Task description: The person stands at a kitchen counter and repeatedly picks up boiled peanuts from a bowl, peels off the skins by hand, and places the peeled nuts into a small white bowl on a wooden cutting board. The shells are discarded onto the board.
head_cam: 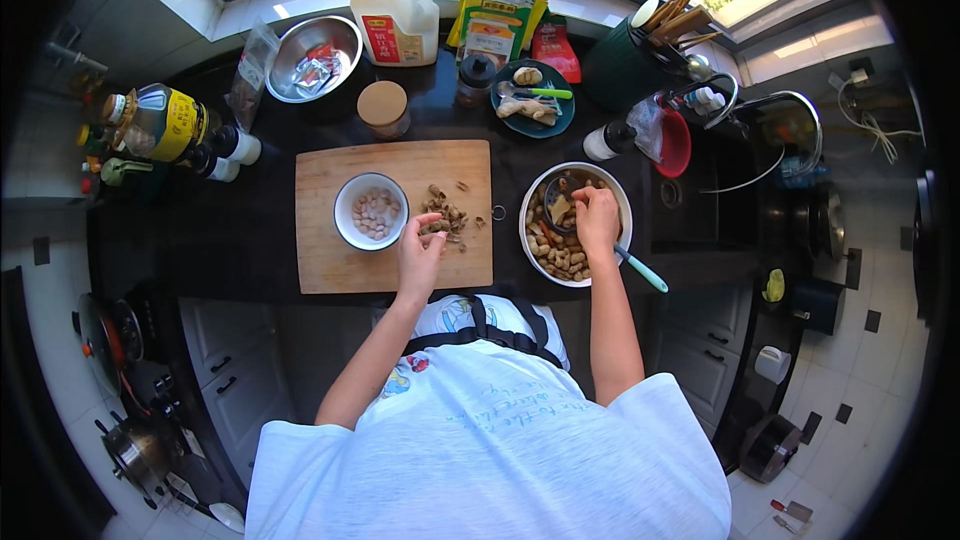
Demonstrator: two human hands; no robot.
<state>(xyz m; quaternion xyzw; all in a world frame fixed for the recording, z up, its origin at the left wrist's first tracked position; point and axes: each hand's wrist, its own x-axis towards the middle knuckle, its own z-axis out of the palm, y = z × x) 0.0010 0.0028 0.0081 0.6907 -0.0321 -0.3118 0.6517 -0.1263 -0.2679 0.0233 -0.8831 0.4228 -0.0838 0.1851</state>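
My left hand (421,251) is over the wooden cutting board (322,262), its thumb and forefinger apart beside a pile of peanut shells (442,204); I cannot tell whether anything small is between them. Left of it on the board stands a white bowl (340,227) of shelled peanuts (375,214). My right hand (598,221) reaches into a white basin (525,247) of unshelled peanuts (566,264) in dark liquid, fingers bent down; their tips are partly hidden. A skimmer with a turquoise handle (643,270) lies in the basin, its perforated head (556,219) left of my fingers.
Behind the board are a jar with a wooden lid (382,106), a steel bowl (281,82) with packets and a jug (409,11). A blue plate (517,124) holding ginger stands behind the basin. The sink (697,229) and faucet (814,120) are at the right, oil bottle (176,124) at the left.
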